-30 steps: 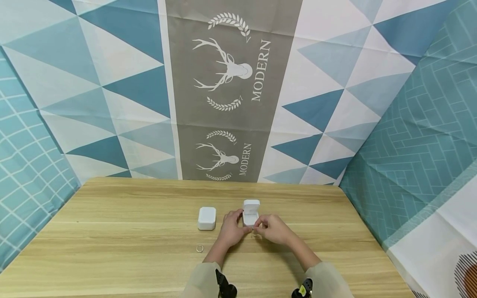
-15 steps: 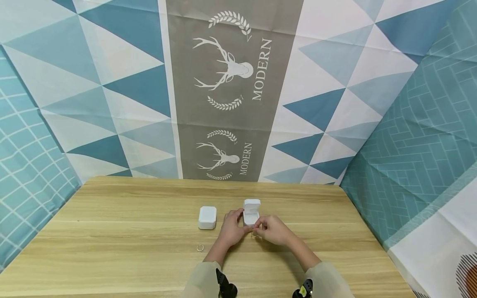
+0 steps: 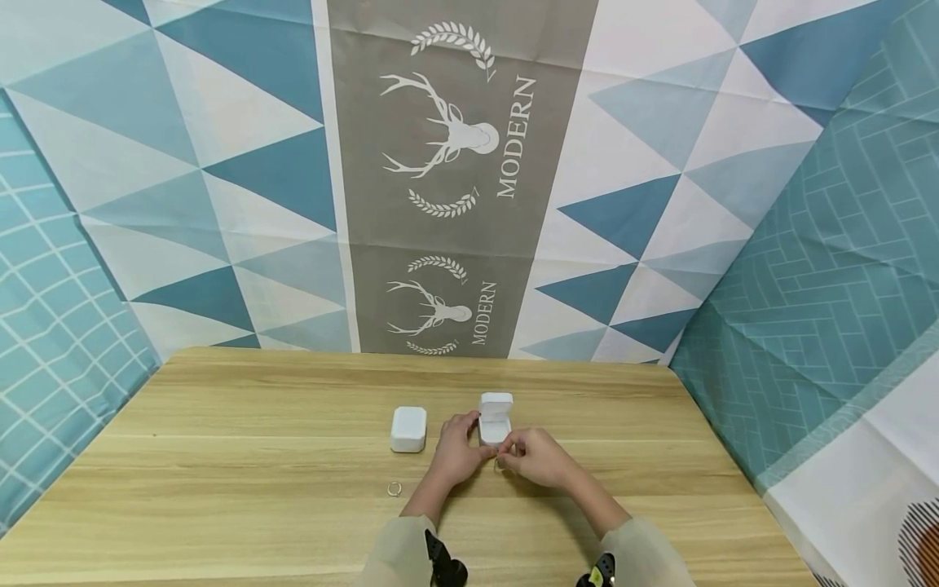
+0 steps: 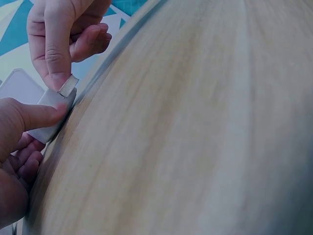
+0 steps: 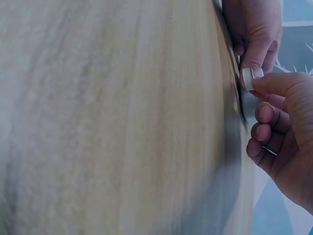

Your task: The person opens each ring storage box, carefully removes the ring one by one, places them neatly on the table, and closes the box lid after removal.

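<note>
A small white ring box (image 3: 495, 430) stands on the wooden table with its lid raised. My left hand (image 3: 456, 451) holds it from the left, the thumb across its front and the fingers at its far side. In the left wrist view the thumb lies on the box's wall (image 4: 48, 116). Just in front of the box, my right hand (image 3: 539, 458) pinches a silver ring (image 5: 248, 79) between thumb and forefinger. The other right fingers (image 5: 264, 132) are loosely curled. The inside of the box is too small to make out in detail.
Left of my left hand stands a second white ring box (image 3: 407, 429), its lid down. Another silver ring (image 3: 394, 489) lies on the table (image 3: 257, 489), nearer to me. Patterned cloth (image 3: 455, 204) hangs behind the table and along both sides.
My right hand has shifted slightly down and toward me, and the ring in its fingers has turned a little. The left hand and the box look still.
</note>
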Demonstrator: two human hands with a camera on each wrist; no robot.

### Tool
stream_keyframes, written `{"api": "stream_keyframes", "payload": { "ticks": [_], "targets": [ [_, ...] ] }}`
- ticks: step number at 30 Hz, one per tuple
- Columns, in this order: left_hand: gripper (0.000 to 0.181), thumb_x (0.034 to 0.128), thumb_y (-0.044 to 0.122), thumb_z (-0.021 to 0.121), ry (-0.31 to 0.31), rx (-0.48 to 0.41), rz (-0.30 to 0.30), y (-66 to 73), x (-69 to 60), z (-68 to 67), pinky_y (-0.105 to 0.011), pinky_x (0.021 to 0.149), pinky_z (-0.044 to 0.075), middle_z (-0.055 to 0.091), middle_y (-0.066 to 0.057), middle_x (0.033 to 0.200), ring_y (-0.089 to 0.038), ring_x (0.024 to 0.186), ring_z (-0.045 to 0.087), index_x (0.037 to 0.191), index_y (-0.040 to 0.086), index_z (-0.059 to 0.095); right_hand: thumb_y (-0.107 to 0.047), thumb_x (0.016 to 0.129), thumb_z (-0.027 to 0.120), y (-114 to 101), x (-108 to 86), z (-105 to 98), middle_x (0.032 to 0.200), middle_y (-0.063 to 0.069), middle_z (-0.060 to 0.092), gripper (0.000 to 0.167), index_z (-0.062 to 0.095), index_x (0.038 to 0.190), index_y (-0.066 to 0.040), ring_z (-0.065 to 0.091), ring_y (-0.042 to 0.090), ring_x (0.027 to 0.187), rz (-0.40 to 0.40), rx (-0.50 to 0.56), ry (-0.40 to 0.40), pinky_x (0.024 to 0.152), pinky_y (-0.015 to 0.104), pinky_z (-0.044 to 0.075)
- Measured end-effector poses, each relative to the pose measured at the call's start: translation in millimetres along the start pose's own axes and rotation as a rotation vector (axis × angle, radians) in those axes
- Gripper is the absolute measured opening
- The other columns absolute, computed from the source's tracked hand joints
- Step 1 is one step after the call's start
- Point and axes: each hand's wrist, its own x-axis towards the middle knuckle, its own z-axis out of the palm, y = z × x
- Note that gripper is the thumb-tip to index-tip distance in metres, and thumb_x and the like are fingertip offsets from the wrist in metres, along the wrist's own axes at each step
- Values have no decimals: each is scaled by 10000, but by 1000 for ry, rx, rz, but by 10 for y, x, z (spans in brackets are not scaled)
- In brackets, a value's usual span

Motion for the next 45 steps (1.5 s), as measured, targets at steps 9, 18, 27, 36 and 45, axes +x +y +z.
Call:
{"api": "stream_keyframes", "payload": {
  "ticks": [9,18,27,36,45],
  "targets": [
    [664,749,187,770,-5,-5,-6,0,-8,3,-506,1034,378,533,-201,1263,-352,1196,448,1306,-44,490,-145,872,634,29,-9,39,561,-105,468,92,681,806,-99,366,-33,468,-14,12,8,408,138,293],
    [673,746,183,773,0,-6,-6,-18,-4,10,-512,1038,373,528,-203,1271,-359,1208,444,1308,-50,486,-156,866,645,37,-20,79,554,-106,480,75,681,813,-116,371,-31,460,-8,17,7,410,141,305],
    [662,751,180,767,3,-14,2,-17,-12,7,-508,1035,376,531,-203,1265,-357,1203,446,1305,-54,489,-145,864,645,6,-14,76,562,-90,493,77,679,807,-106,380,-28,470,-8,17,17,416,146,316],
    [662,750,180,769,3,-5,-1,-22,1,9,-505,1034,377,535,-198,1261,-352,1199,450,1306,-48,490,-145,864,644,11,-13,72,572,-91,502,74,678,804,-118,385,-27,480,-2,12,16,422,149,321],
    [664,749,190,769,6,-5,4,-21,2,7,-499,1033,378,539,-195,1256,-350,1197,451,1304,-50,493,-141,861,647,15,-6,78,575,-95,502,76,673,792,-120,381,-32,481,-3,17,12,423,145,315]
  ]
}}
